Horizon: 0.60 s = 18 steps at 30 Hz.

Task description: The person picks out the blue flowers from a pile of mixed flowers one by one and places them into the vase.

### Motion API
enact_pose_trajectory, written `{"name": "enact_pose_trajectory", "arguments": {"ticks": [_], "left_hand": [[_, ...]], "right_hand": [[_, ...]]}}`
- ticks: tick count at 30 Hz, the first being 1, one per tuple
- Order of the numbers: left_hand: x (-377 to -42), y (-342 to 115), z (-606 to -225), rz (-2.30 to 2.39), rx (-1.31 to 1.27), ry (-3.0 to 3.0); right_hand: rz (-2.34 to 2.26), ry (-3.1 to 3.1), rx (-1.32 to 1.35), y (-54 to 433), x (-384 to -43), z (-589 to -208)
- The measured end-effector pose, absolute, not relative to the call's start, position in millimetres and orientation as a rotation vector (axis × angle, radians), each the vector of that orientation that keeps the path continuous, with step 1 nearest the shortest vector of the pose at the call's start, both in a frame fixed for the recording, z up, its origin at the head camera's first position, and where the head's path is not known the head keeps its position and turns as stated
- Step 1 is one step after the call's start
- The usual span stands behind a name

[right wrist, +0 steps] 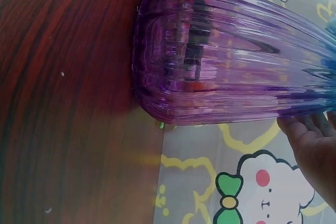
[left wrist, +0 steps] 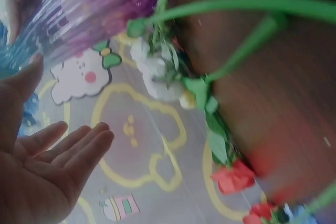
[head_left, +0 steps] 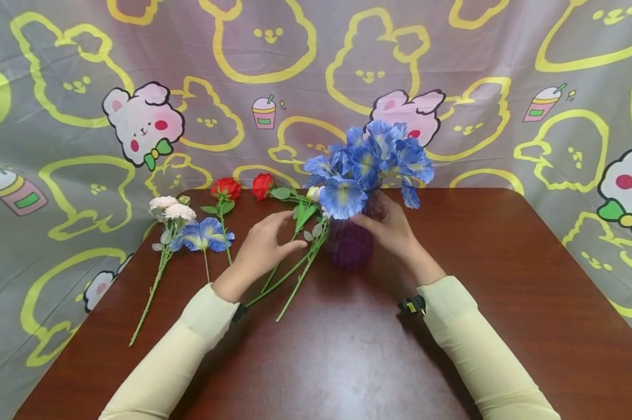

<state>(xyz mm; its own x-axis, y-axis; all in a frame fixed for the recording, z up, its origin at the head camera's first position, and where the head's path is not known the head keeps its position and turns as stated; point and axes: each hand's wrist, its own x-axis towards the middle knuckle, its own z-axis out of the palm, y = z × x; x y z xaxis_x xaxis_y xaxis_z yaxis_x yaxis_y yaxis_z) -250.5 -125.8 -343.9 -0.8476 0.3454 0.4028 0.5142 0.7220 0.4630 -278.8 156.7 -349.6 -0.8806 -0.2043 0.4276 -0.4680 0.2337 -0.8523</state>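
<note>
A ribbed purple glass vase (head_left: 349, 248) stands upright on the table, with several blue irises (head_left: 365, 166) in its mouth. My right hand (head_left: 394, 227) holds the vase near its neck, thumb in front and fingers partly hidden behind the flowers. In the right wrist view, fingers (right wrist: 310, 135) touch the narrowing part of the glass. My left hand (head_left: 263, 242) hovers left of the vase, fingers spread and nothing in the palm. Below it lie a red rose (head_left: 263, 185) and a white flower stem (head_left: 300, 279), partly covered by the hand and irises.
Farther left on the brown table (head_left: 505, 303) lie a stem of pale pink flowers (head_left: 173, 208), a blue iris (head_left: 202, 234) and another red rose (head_left: 225, 188). A patterned curtain (head_left: 294, 58) hangs behind the table's far edge.
</note>
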Motion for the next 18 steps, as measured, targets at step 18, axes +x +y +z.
{"name": "enact_pose_trajectory", "arguments": {"ticks": [18], "left_hand": [[-228.8, -199.4, -357.4, -0.658, -0.312, -2.875]], "right_hand": [[1.740, -2.230, 0.676, 155.1, -278.9, -351.0]]}}
